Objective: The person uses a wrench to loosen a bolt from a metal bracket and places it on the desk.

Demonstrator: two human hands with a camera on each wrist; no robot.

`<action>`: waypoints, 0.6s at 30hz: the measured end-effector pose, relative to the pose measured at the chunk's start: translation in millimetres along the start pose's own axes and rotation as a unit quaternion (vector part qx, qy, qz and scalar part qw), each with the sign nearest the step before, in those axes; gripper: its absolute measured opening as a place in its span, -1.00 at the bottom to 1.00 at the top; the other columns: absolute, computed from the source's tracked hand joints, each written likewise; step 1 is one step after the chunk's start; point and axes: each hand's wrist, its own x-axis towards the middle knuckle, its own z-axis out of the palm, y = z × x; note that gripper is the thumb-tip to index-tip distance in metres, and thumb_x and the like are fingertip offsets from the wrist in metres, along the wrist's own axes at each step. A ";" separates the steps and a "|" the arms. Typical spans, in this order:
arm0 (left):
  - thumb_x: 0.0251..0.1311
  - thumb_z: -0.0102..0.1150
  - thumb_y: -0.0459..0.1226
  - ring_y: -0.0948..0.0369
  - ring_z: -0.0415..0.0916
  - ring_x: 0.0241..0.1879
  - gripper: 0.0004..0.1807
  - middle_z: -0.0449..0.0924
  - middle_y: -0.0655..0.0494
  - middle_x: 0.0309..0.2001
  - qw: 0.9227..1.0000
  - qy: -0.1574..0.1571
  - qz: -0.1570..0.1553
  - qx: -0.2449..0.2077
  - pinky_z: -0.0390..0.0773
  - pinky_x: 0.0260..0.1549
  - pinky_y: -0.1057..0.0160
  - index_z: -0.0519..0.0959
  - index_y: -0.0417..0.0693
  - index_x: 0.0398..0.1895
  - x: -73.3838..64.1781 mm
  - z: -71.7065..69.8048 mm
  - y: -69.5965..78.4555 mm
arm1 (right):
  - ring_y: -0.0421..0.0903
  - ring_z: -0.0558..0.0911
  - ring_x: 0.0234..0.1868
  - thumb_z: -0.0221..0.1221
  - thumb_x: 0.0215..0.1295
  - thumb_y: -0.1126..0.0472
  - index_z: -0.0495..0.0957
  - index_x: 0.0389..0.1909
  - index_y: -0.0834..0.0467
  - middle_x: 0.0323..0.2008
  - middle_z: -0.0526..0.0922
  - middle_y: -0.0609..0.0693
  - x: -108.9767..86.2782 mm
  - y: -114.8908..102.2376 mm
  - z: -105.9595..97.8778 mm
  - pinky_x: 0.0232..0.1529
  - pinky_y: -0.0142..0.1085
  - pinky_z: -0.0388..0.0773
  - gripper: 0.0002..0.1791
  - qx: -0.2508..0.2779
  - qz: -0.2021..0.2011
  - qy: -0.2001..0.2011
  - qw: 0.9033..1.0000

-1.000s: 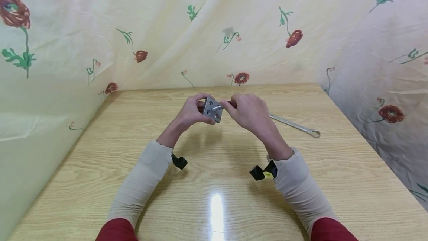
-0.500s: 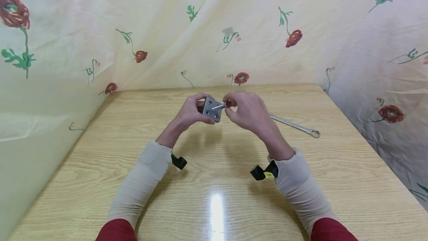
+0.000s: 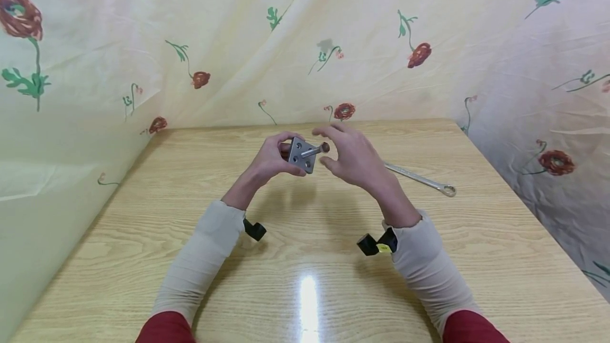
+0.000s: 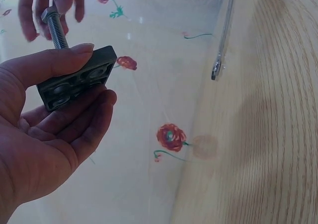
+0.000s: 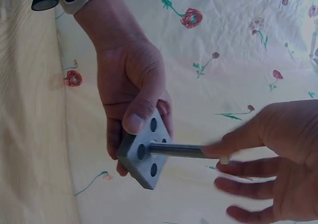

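My left hand [image 3: 267, 160] grips a square grey metal plate [image 3: 302, 165] by its edges, thumb on one side and fingers on the other. The plate has several holes. A hex-head bolt [image 3: 312, 151] stands in its middle, the head pointing towards my right hand [image 3: 357, 159]. In the left wrist view the threads on the bolt's shank [image 4: 57, 31] show. The right hand's fingers are spread loosely about the bolt head, with a gap to it in the head view. In the right wrist view the thumb covers part of the head, so light contact cannot be ruled out.
A combination wrench [image 3: 421, 179] lies on the wooden table [image 3: 305, 237] to the right, one end hidden behind the right hand. A flower-patterned cloth [image 3: 238, 41] hangs behind and along the sides of the table.
The right hand's fingers, earlier curled round the bolt head, have opened and spread away from it. The bolt head now shows. The left hand and plate have barely moved.
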 end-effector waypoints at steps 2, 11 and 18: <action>-0.25 0.47 -0.54 0.05 0.66 -0.12 -0.25 0.65 -0.27 0.01 1.000 0.000 0.001 0.000 0.65 -0.13 0.16 0.43 -0.10 0.14 0.1 -0.3 -0.1 | 0.11 0.58 0.05 0.34 0.16 0.05 0.42 0.22 0.14 0.15 0.55 0.14 0.3 1.0 -1.9 -0.01 0.01 0.55 -0.38 0.009 0.041 -0.023 0.999; -0.24 0.47 -0.53 0.05 0.65 -0.11 -0.25 0.65 -0.26 0.02 1.000 0.002 0.003 0.002 0.64 -0.10 0.16 0.42 -0.09 0.13 -0.1 0.2 0.2 | -0.08 0.46 -0.59 -0.13 0.38 -0.34 0.62 -0.15 0.15 -0.56 0.59 0.01 2.7 0.8 0.6 -0.60 -0.30 0.33 -0.34 -0.026 0.138 -0.045 0.989; -0.25 0.48 -0.52 0.04 0.66 -0.11 -0.23 0.65 -0.26 0.01 1.000 -0.002 0.003 0.006 0.64 -0.10 0.15 0.41 -0.14 0.16 -0.6 0.9 -0.3 | -0.10 0.53 -0.57 0.08 0.35 -0.19 0.68 -0.27 0.12 -0.48 0.71 -0.01 1.4 -3.1 2.4 -0.59 -0.33 0.36 -0.55 -0.020 0.119 -0.023 0.992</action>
